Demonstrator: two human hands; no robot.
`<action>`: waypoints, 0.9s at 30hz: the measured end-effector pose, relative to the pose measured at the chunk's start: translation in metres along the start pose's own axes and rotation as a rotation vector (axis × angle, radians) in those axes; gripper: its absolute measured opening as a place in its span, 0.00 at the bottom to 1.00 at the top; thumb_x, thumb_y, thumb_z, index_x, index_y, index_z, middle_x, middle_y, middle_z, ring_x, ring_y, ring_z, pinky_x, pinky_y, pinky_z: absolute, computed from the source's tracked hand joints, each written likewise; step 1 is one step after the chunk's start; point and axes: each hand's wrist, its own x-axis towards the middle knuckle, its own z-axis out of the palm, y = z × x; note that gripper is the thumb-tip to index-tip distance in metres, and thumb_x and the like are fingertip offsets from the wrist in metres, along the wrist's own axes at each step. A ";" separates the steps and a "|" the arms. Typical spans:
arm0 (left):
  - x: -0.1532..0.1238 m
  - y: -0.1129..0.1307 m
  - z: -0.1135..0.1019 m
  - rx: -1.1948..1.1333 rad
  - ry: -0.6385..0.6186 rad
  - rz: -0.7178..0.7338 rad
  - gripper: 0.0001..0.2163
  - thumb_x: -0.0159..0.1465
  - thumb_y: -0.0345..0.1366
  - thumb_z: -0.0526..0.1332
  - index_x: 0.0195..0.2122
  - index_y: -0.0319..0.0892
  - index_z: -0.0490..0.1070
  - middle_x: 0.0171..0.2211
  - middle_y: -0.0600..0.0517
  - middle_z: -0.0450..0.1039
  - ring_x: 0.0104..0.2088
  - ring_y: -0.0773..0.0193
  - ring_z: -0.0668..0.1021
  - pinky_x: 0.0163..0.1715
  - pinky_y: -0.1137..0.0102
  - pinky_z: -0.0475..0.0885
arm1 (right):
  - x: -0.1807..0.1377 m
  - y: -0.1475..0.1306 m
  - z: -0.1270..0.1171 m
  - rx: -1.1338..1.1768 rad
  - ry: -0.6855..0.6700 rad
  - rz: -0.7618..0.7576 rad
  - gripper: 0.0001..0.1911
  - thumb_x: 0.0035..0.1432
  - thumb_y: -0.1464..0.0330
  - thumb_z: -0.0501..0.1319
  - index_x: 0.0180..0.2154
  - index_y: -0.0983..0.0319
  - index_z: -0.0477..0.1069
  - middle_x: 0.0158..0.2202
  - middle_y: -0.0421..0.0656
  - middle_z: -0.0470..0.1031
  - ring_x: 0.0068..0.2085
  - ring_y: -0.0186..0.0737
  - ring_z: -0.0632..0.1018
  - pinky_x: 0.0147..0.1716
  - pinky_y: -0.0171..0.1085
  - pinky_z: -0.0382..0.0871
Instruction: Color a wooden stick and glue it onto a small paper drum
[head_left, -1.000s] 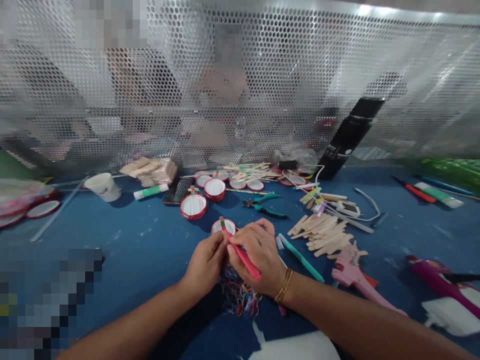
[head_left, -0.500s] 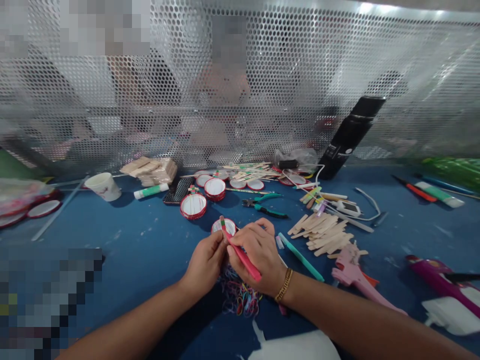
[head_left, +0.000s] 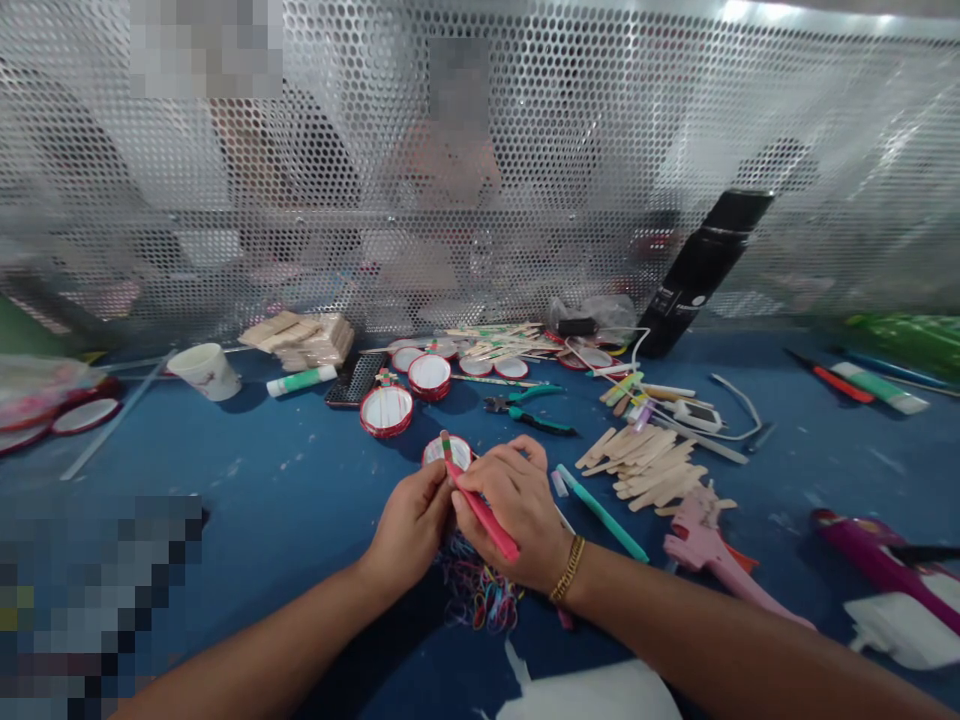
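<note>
presently the left hand pinches a green-banded stick poking out at twelve o'clock, and the right hand clasps a pink pen, tip at the stick. colourful bands heap at six o'clock, craft sticks at three, teal cutters at one.
</note>
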 end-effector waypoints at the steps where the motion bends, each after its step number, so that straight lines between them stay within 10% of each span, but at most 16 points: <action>1: 0.000 0.001 0.000 0.005 0.001 0.007 0.14 0.69 0.45 0.56 0.33 0.41 0.72 0.28 0.53 0.69 0.30 0.64 0.67 0.34 0.72 0.65 | 0.000 0.000 0.000 -0.002 -0.002 0.003 0.02 0.63 0.71 0.59 0.37 0.59 0.67 0.32 0.40 0.79 0.36 0.40 0.77 0.45 0.47 0.59; 27: 0.001 0.001 -0.001 0.016 0.010 -0.003 0.15 0.69 0.47 0.56 0.31 0.41 0.71 0.25 0.55 0.68 0.28 0.64 0.67 0.33 0.72 0.65 | 0.000 0.000 0.001 -0.020 0.022 0.004 0.03 0.63 0.71 0.59 0.36 0.59 0.66 0.31 0.40 0.79 0.35 0.40 0.77 0.44 0.47 0.59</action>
